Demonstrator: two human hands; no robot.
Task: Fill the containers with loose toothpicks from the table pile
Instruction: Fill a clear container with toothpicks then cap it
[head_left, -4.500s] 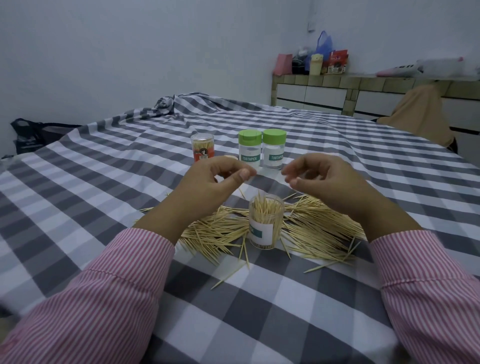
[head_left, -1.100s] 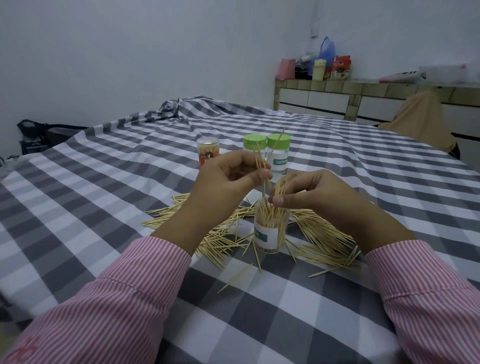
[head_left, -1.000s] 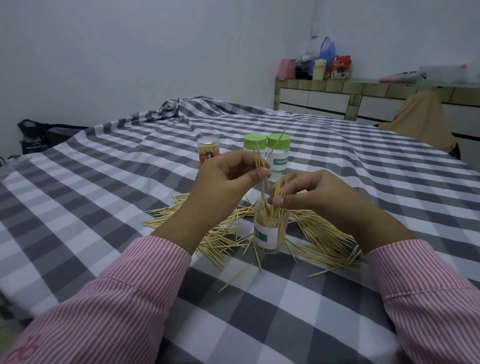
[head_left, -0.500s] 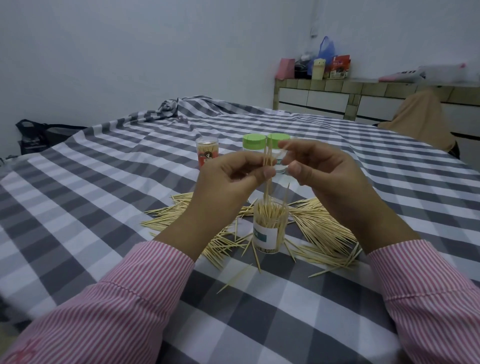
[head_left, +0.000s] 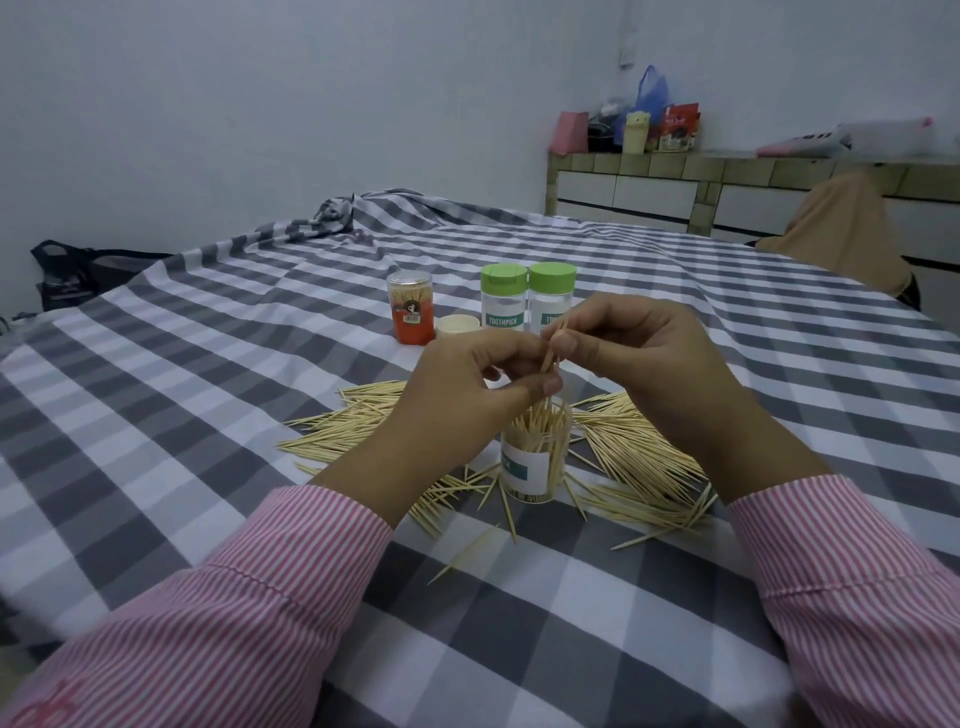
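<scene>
The left hand and the right hand meet just above the open clear plastic toothpick container, both with fingers curled in. Together they pinch a small bunch of thin pale wooden toothpicks: the left thumb and forefinger grip it from the near side, and the right thumb and fingertips hold its upper part. The bunch stands nearly upright, tilted slightly, its lower ends pointing down towards the mouth of the container. How many sticks it holds cannot be made out.

The open container stands upright on the grey-and-white checked tablecloth, has a white label with a teal patch, and is already packed with upright toothpicks that rise to its rim. Around it lies the loose pile of pale wooden toothpicks, spread on both sides and in front, with a few single sticks lying apart nearer the camera.

Farther back on the cloth stand two clear containers with green lids, side by side and touching, one labelled TOOTHPICK. Just left of them stands a small clear tube with an orange label, holding toothpicks, and a round cream lid lies between it and the green-lidded pair. Both forearms wear pink-and-white striped sleeves.
</scene>
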